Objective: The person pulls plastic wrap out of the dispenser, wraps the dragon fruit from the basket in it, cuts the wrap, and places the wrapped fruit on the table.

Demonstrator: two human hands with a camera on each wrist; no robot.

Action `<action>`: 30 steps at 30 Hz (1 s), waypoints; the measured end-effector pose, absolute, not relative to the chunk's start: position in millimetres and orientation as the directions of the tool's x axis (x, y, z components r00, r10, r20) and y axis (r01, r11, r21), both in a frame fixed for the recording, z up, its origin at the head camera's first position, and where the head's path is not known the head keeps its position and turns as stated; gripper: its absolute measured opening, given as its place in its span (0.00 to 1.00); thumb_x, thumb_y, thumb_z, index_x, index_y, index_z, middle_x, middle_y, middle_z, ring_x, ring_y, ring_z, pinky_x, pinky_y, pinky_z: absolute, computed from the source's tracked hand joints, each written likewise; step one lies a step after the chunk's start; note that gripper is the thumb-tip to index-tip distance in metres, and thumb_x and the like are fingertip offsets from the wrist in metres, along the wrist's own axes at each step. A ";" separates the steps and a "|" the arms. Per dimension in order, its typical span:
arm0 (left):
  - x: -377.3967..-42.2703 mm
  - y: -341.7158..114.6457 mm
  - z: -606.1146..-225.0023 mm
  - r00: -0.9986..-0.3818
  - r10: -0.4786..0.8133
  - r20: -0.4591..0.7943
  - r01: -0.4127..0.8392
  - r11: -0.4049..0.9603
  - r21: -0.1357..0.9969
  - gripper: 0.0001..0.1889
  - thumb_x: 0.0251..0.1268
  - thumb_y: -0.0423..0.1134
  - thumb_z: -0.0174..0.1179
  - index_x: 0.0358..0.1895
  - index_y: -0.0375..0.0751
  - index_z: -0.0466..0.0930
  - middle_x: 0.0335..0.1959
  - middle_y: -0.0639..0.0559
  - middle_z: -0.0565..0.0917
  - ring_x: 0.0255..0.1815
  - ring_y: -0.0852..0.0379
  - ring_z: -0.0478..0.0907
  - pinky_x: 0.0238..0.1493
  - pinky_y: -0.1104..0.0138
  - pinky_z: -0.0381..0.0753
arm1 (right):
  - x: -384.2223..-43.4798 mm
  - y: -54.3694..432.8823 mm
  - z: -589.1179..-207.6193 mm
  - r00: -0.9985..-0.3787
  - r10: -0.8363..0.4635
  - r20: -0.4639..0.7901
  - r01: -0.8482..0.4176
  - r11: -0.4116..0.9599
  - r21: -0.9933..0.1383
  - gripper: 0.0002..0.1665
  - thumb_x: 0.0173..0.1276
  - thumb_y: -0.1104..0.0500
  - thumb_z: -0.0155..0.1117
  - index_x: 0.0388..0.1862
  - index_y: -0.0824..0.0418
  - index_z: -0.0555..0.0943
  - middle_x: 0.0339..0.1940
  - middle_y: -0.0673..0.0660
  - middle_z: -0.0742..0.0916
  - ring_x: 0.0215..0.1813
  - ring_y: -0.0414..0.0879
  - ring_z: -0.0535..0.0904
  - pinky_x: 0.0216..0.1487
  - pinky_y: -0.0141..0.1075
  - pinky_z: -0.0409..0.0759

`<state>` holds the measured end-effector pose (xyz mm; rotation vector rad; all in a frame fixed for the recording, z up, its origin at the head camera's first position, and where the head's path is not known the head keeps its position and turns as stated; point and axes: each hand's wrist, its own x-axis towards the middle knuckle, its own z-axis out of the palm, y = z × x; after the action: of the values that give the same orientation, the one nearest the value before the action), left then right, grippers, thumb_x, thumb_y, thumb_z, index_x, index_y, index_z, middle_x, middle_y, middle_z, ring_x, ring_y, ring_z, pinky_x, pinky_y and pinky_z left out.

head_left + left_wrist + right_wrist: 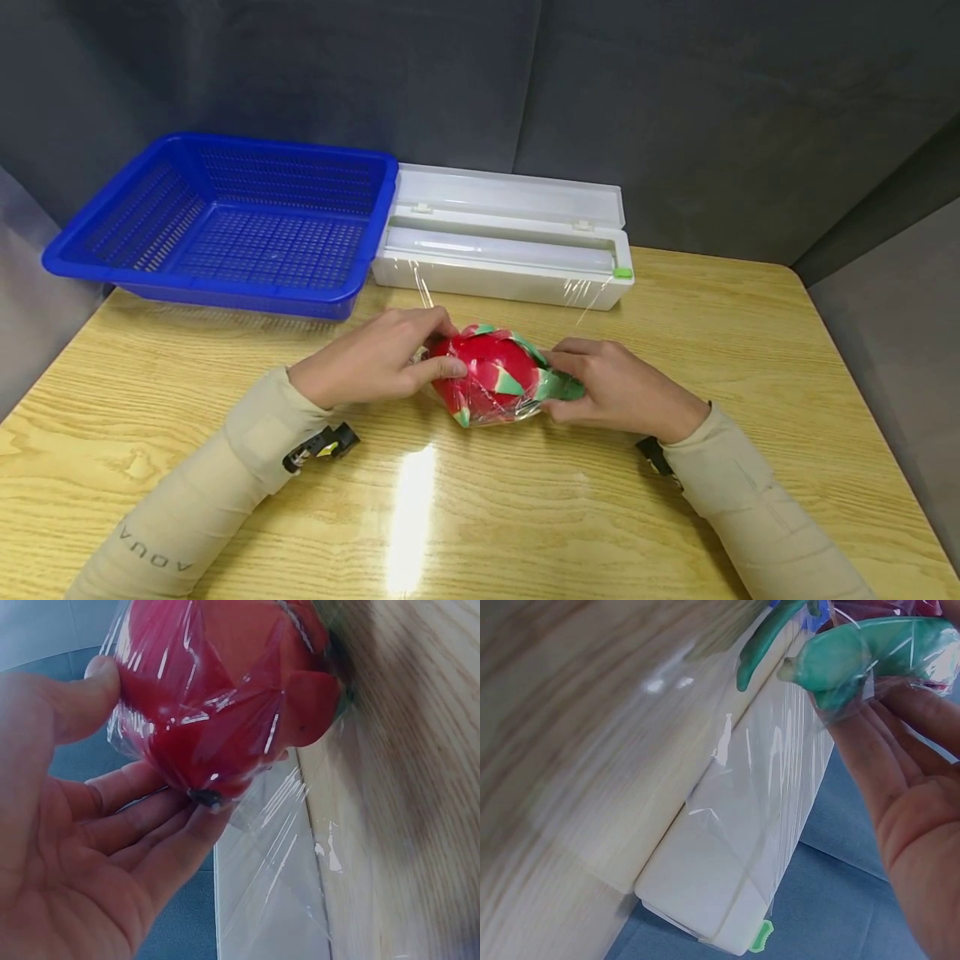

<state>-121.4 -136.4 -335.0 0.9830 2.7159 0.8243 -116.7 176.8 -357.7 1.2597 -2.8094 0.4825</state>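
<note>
A red dragon fruit [498,367] with green-tipped scales lies between both hands, partly covered in clear plastic wrap [195,712]. My left hand [390,354] holds its left end, thumb on top and fingers beneath, as the left wrist view shows. At the green leafy end, my right hand [607,387] grips with thumb and fingers; in the right wrist view the fingers support a green tip [840,656] under the film. From the fruit, the film stretches back to a white wrap dispenser [502,283], whose lid stands open over the roll [498,247].
A blue plastic basket [217,287] stands at the back left, against the dispenser's left end. A green slider [622,272] sits at the dispenser's right corner. Dark curtain [675,125] hangs behind the wooden table [750,350].
</note>
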 end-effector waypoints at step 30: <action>-118.7 -134.0 -331.3 -0.782 0.623 0.011 0.532 0.658 0.533 0.21 0.72 0.56 0.62 0.53 0.43 0.80 0.47 0.54 0.89 0.44 0.59 0.85 0.47 0.63 0.87 | -116.5 176.3 -355.9 -0.663 -0.736 0.137 -0.733 0.602 -0.316 0.15 0.58 0.51 0.72 0.39 0.60 0.88 0.39 0.48 0.88 0.36 0.34 0.80 0.39 0.29 0.83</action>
<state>-118.7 -134.0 -331.3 0.9487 2.7013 0.7853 -116.5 176.3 -355.9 1.2921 -2.8185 0.5500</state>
